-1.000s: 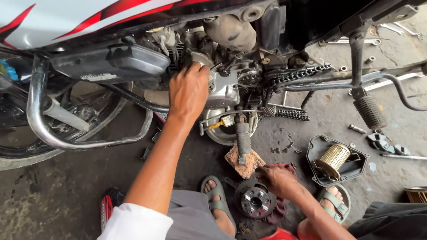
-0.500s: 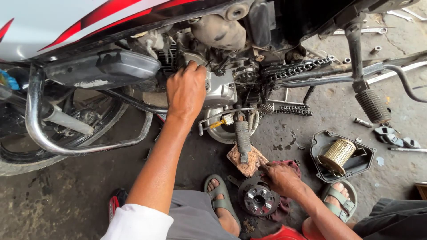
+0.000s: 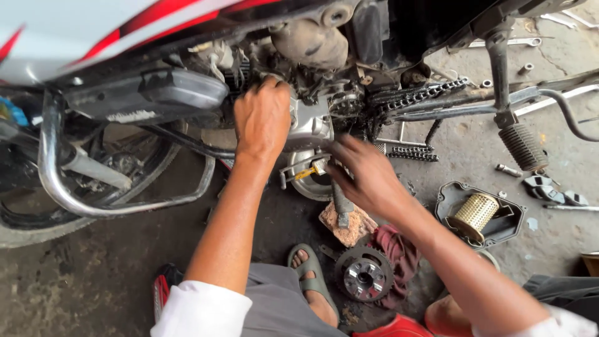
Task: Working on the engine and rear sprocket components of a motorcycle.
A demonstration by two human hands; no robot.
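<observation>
Left hand (image 3: 262, 118): your palm lies flat against the silver engine casing (image 3: 310, 128), fingers curled over its upper edge, pressing rather than clasping.

Right hand (image 3: 368, 175): just below and right of the casing, fingers half spread and blurred; I cannot tell whether that grip holds anything. It is the nearer hand to the yellow-tipped metal piece (image 3: 307, 170) under the casing, whose long axis runs roughly level, pointing left from your fingertips.

Drive chain (image 3: 415, 97): runs right from the casing, along the frame.

Stone block (image 3: 348, 224): on the floor below the casing, under the stand.

Sprocket (image 3: 364, 274): below the block, touching a red rag (image 3: 396, 253).

Black cover with brass-coloured filter (image 3: 475, 215): on the floor, well right of the casing.
</observation>
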